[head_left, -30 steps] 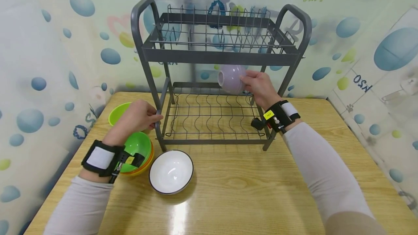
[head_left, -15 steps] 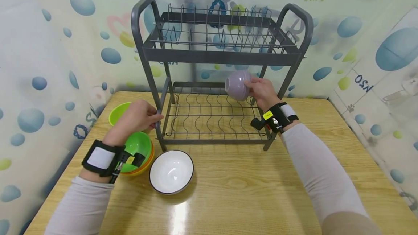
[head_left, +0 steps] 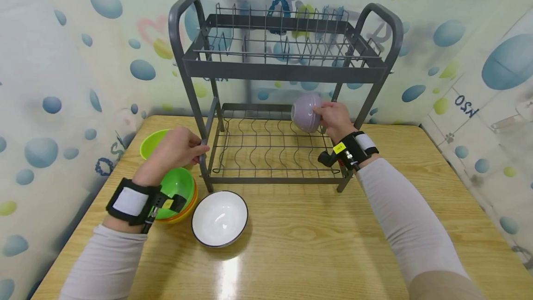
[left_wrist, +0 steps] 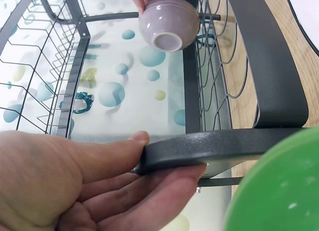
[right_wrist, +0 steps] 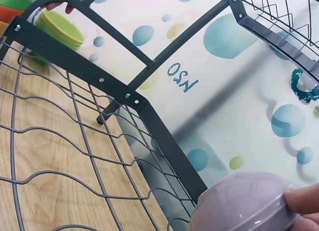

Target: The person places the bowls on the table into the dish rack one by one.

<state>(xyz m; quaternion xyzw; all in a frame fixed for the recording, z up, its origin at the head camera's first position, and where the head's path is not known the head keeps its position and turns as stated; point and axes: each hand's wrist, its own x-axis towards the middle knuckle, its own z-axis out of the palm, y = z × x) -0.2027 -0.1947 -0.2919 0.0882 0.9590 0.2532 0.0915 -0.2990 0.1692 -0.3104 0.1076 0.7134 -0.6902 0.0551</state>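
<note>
My right hand (head_left: 336,119) pinches the rim of a small purple bowl (head_left: 306,113), tipped on its side with its base facing left. The bowl is over the right rear of the lower shelf of a grey two-tier dish rack (head_left: 283,74). In the right wrist view the purple bowl (right_wrist: 244,203) shows close by the shelf's back bar, a thumb on its edge. My left hand (head_left: 179,149) grips the rack's left side bar between thumb and fingers, and the left wrist view shows that bar (left_wrist: 209,146) in its grasp.
Left of the rack stand a lime bowl (head_left: 152,142) and a stack topped by a green bowl (head_left: 178,189), partly behind my left arm. A white bowl with a dark rim (head_left: 219,219) sits on the wooden table (head_left: 316,244) in front. A patterned wall (head_left: 137,27) rises behind.
My right hand has brought the purple bowl down from just under the upper tier toward the lower shelf, and slightly to the right. The left hand stays on the side bar.
</note>
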